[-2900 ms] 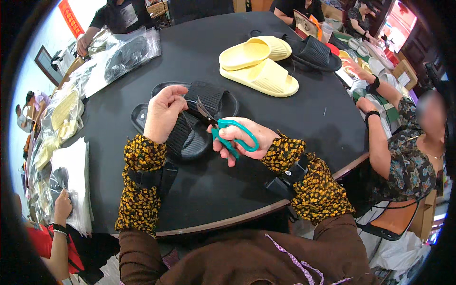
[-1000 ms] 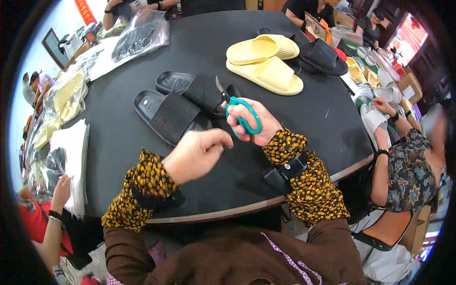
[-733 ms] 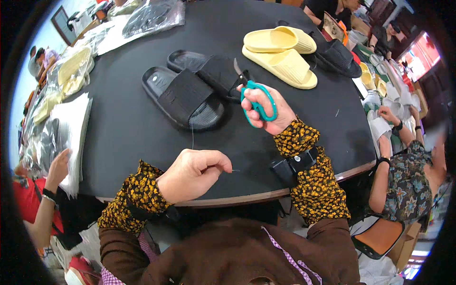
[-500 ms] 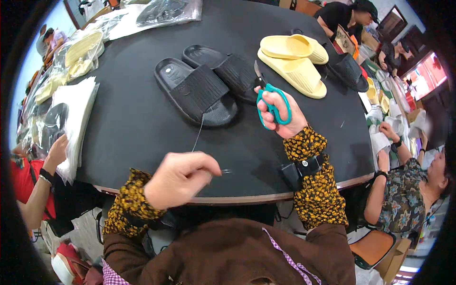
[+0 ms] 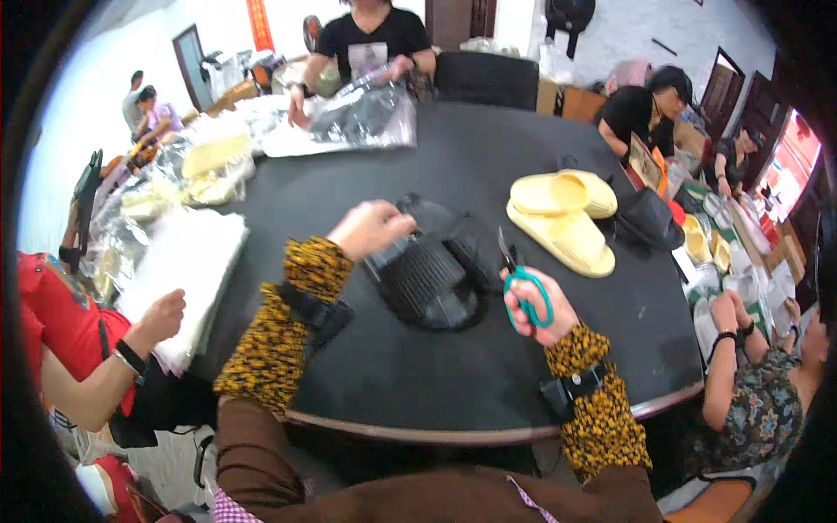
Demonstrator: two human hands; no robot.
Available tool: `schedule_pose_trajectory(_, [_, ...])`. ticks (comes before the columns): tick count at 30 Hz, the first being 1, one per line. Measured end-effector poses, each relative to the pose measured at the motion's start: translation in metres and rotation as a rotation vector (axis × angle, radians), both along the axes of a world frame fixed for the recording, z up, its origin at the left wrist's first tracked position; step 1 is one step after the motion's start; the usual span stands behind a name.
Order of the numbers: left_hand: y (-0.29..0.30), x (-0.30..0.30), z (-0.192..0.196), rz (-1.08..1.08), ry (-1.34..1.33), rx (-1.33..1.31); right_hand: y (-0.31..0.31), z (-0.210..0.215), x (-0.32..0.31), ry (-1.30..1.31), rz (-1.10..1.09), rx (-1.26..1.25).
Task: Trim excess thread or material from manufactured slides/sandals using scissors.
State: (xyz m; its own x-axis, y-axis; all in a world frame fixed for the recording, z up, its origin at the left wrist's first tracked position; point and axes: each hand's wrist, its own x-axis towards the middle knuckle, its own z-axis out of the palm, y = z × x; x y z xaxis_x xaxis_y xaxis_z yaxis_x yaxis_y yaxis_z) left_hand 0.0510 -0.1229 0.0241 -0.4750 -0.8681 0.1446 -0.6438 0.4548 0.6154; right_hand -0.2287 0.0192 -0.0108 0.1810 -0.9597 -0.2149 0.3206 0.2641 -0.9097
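Left hand has come back from the near edge of the surface and now pinches the rim of the nearer black slipper, mid-surface. Right hand stays curled through the green scissors, blades up, just right of the slipper. Thread no longer visible; trimming looks set to resume.

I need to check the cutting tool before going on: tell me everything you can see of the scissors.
The scissors have teal loop handles and short, dark, pointed blades. They look like plastic grips on metal. The right hand holds them, fingers through the loops, blades nearly closed and tilted up and away, tip toward the black slippers. They hover just above the round black table, touching only the hand.
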Motion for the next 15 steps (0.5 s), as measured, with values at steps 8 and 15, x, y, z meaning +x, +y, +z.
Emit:
schedule_pose_trajectory(8, [-0.008, -0.027, -0.011, 0.089, 0.081, 0.522, 0.004, 0.006, 0.004, -0.038, 0.011, 0.001])
schedule_pose_trajectory(15, [-0.02, -0.031, -0.022, 0.044, 0.037, 0.368, 0.002, 0.007, 0.004, -0.028, 0.001, 0.001])
